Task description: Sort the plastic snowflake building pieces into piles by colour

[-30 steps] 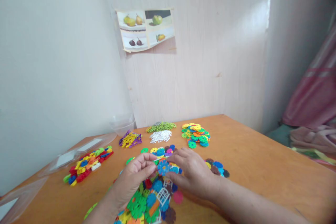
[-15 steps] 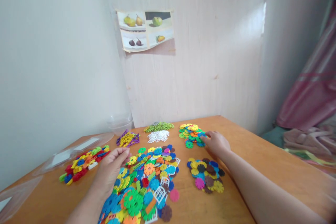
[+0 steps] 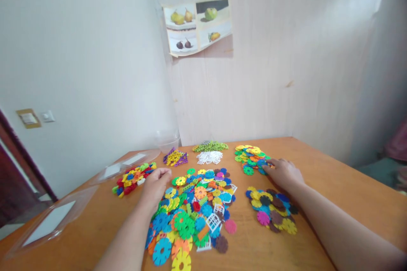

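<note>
My left hand (image 3: 156, 187) hovers at the left edge of a large mixed heap of plastic pieces (image 3: 200, 192), its fingers curled together; whatever may be in them is hidden. The heap holds notched flower discs, small bricks and white window-shaped frames. My right hand (image 3: 286, 174) reaches to the far right pile of yellow, green, orange and blue flower discs (image 3: 248, 156). Its fingers are stretched out, and the tips touch blue discs at that pile's right edge. Nearer me, below that hand, lies a pile of larger flower discs (image 3: 270, 207) in brown, yellow, blue and pink.
Along the back of the wooden table (image 3: 248, 245) are purple-and-yellow pieces (image 3: 175, 157), white frames (image 3: 210, 157) and green pieces (image 3: 210, 147). Red, yellow and blue bricks (image 3: 132, 179) lie at left. Beyond them are clear plastic bags (image 3: 51, 224) and a clear tub (image 3: 167, 140).
The view has turned left, so everything sits further right, and a wall switch and door edge now show. My right hand stays at the far right pile, my left beside the heap.
</note>
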Tool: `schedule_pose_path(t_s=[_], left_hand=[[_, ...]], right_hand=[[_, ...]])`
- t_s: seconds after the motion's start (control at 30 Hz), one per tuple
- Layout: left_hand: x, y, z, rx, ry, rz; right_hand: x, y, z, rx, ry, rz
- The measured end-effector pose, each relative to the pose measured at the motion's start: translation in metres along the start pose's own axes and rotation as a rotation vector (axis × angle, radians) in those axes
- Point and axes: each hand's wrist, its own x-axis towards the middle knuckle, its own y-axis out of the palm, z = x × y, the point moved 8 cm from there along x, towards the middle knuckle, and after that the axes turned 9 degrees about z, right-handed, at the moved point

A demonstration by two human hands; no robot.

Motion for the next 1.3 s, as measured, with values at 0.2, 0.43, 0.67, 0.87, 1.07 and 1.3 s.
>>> schedule_pose_path(t_s=[0.2,0.43,0.67,0.87,1.07,1.3], left_hand=[[0.006,0.013,0.018,0.158,-0.014,0.116],[0.022,0.032,0.041,0.53,0.056,0.252],[0.023,0.038,0.037,0.703,0.151,0.279],[0.023,0.033,0.033,0.627,0.142,0.188],[0.014,0.031,0.021,0.345,0.083,0.196],[-0.019,0.044,-0.025,-0.117,0.034,0.345]], right_hand=[[-0.004,-0.006,0.009,0.011,-0.08,-0.077],[-0.016,-0.012,0.036,0.027,-0.2,-0.145],[-0.027,-0.009,0.055,0.066,-0.348,-0.215],[-0.038,-0.014,0.066,0.081,-0.388,-0.238],[-0.05,-0.021,0.078,0.121,-0.458,-0.275],[-0.091,-0.03,0.121,0.233,-0.684,-0.271]])
